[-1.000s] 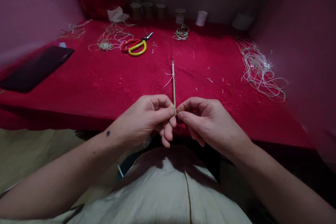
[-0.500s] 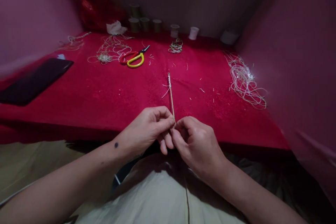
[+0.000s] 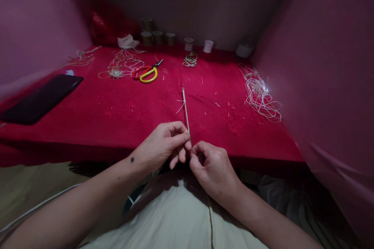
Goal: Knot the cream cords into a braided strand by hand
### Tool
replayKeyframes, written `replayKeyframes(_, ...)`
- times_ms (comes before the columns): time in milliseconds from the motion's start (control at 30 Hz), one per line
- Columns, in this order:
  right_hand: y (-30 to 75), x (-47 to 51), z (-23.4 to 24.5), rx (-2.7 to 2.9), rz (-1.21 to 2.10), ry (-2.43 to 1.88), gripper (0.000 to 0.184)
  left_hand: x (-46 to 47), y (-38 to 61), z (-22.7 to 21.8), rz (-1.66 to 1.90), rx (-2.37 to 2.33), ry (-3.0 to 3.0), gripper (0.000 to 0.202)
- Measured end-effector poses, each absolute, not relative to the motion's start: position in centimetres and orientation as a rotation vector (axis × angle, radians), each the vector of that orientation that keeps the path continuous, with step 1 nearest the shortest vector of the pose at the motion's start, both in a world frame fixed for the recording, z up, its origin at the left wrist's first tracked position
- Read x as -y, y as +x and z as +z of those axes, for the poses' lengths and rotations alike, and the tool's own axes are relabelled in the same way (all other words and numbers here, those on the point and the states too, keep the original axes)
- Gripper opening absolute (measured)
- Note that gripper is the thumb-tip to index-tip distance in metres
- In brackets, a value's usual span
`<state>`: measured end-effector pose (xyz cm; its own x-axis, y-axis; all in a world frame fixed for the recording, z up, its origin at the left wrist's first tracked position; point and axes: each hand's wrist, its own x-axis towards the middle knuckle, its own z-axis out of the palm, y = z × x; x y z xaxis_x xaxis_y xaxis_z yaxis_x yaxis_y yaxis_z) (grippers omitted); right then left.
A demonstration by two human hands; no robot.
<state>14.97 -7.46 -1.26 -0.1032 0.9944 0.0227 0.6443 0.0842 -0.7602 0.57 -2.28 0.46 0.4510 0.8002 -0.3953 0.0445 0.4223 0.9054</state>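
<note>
Near front edge of red-clothed tabletop (image 3: 117,132): braided cord (image 3: 186,118), left grip (image 3: 168,140) pinching it, right grip (image 3: 214,167) closed on its near end. Spools (image 3: 157,38) along back edge, too dim to read; pink walls (image 3: 324,54) both sides.

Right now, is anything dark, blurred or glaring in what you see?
Head view: dim overall, the spools at the back sunk in gloom; head view: a bright glint on the right-hand tangle of thread; head view: the scissors read fairly clearly, but fine detail of the cord at the left hand is lost.
</note>
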Motion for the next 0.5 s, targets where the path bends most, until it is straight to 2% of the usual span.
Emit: replayKeyframes(500,14.9,7.9,-3.1,1.899,0.696,-1.474,0.015,2.3,0.7,0.0,0.637,-0.955,0.924,0.012)
